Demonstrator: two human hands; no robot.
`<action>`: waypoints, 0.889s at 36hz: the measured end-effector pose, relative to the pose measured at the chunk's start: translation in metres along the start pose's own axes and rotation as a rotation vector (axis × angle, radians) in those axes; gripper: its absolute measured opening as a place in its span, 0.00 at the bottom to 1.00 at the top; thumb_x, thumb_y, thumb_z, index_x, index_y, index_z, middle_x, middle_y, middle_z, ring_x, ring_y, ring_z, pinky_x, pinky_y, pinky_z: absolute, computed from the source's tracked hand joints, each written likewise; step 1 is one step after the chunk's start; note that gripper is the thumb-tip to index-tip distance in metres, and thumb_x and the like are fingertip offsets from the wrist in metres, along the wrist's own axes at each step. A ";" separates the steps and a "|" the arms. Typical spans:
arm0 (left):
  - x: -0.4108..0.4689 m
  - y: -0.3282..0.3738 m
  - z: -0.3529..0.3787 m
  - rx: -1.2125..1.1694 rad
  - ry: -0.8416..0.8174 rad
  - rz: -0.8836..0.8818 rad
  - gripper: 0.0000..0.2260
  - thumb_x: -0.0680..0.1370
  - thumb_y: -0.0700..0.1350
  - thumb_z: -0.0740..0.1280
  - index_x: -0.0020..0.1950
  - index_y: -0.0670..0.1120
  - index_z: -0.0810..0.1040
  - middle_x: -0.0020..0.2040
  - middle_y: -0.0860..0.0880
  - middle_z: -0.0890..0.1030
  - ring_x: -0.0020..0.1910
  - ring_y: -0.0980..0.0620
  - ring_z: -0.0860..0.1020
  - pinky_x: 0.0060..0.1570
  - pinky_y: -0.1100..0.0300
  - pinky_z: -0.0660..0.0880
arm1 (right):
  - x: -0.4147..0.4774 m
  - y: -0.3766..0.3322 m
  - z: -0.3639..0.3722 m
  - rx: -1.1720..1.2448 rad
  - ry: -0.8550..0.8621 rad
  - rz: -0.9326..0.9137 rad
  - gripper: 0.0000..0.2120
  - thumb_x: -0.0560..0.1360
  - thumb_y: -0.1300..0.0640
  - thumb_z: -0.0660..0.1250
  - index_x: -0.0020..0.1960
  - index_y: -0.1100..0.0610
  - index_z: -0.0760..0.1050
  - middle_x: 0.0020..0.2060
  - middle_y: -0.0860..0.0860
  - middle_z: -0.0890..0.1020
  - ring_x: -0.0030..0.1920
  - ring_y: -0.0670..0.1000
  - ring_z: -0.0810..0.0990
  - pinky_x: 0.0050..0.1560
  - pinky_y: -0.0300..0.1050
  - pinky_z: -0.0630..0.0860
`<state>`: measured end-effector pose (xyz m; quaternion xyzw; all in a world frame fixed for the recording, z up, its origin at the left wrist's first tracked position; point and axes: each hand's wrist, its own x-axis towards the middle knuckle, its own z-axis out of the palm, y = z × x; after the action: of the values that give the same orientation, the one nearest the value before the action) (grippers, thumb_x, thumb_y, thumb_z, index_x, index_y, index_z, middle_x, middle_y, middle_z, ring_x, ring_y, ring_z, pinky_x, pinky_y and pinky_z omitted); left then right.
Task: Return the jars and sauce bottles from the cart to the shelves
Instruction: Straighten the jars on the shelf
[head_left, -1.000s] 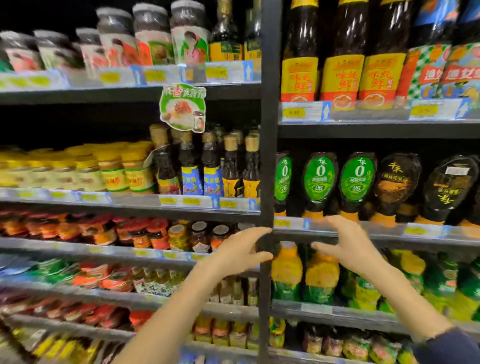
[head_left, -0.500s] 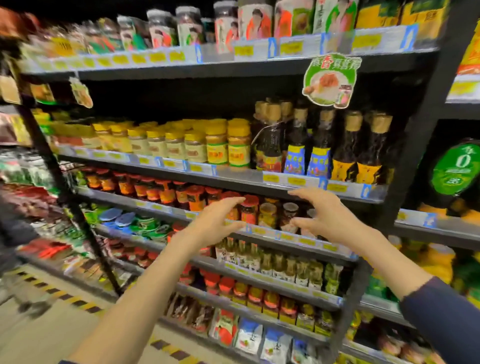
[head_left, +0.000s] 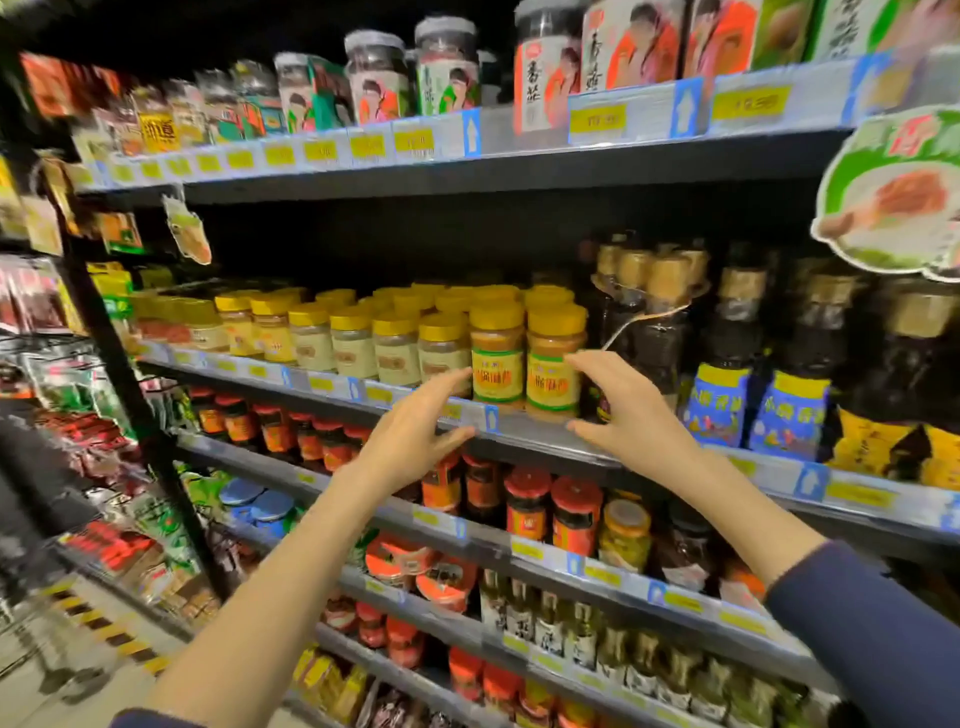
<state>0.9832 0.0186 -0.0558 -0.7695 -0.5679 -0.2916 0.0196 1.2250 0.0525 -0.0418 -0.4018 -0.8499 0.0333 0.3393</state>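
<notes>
The shelving (head_left: 519, 176) fills more of the frame than half a second ago, and everything on it has slid right. The row of yellow-lidded jars (head_left: 353, 348), then at mid-left, now runs through the centre. The dark sauce bottles (head_left: 727, 332) beside them sit at centre right. The green sign (head_left: 893, 192), earlier at upper centre, now hangs at the right edge.

Both hands have risen from in front of the red-lidded jars (head_left: 527, 504) to the shelf above. The left hand (head_left: 410, 431) is empty, with loose, spread fingers, just left of the two front jars (head_left: 497, 364) at the centre. The right hand (head_left: 628, 410) is also empty and open, just to their right. Its forefinger overlaps the right jar's label (head_left: 551, 384), but whether it touches cannot be told.
</notes>
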 end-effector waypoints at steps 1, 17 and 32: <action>0.007 -0.005 -0.002 0.003 0.018 0.007 0.29 0.77 0.47 0.67 0.75 0.49 0.58 0.74 0.50 0.63 0.72 0.52 0.64 0.67 0.58 0.63 | 0.010 0.000 0.002 -0.012 0.003 -0.003 0.34 0.68 0.62 0.73 0.71 0.58 0.65 0.68 0.55 0.69 0.68 0.54 0.68 0.68 0.48 0.67; 0.098 -0.061 0.008 0.237 0.072 0.223 0.44 0.69 0.51 0.75 0.77 0.46 0.52 0.75 0.43 0.61 0.74 0.45 0.61 0.70 0.55 0.59 | 0.063 -0.003 0.036 -0.462 0.111 0.006 0.44 0.58 0.60 0.80 0.68 0.66 0.66 0.59 0.63 0.75 0.60 0.64 0.74 0.56 0.53 0.75; 0.121 -0.077 0.022 0.341 0.164 0.446 0.51 0.59 0.57 0.78 0.74 0.45 0.55 0.69 0.42 0.70 0.68 0.44 0.70 0.70 0.50 0.54 | 0.075 0.003 0.046 -0.555 0.043 0.219 0.53 0.59 0.51 0.80 0.74 0.62 0.53 0.72 0.61 0.59 0.75 0.59 0.53 0.51 0.55 0.80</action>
<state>0.9465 0.1584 -0.0399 -0.8348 -0.4220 -0.2417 0.2581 1.1660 0.1172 -0.0366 -0.5692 -0.7707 -0.1723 0.2286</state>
